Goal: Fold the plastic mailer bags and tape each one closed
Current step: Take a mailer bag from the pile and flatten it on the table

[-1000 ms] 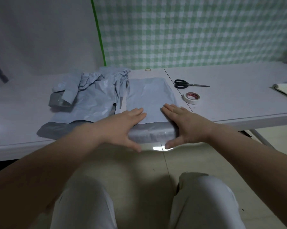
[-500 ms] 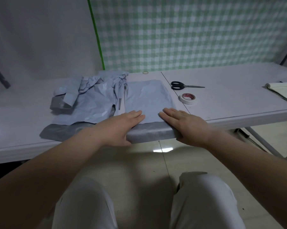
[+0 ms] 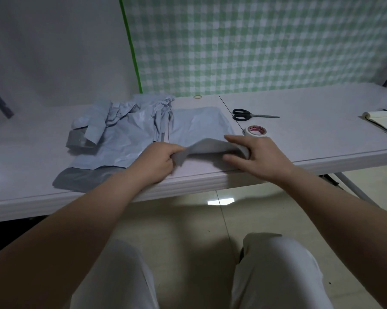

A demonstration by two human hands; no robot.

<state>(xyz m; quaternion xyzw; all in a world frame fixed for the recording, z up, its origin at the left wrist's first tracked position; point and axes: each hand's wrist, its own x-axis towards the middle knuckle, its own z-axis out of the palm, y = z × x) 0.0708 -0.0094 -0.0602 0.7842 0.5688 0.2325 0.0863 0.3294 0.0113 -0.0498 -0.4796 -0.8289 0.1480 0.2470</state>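
Half a second ago both hands lay flat on the mailer bag (image 3: pixel 201 128), whose near edge hung over the rim of the surface (image 3: pixel 310 139); now that edge is lifted clear of the rim and arches upward between them. The left hand (image 3: pixel 159 162) pinches the near left corner with curled fingers. The right hand (image 3: pixel 259 157) grips the near right corner, forefinger over the flap and thumb beneath. The far part of the bag lies flat on the surface. Just to its left sits a crumpled pile of mailer bags (image 3: pixel 125 139). The tape roll (image 3: pixel 256 130) lies just beyond the right hand, with scissors (image 3: pixel 243 114) farther back.
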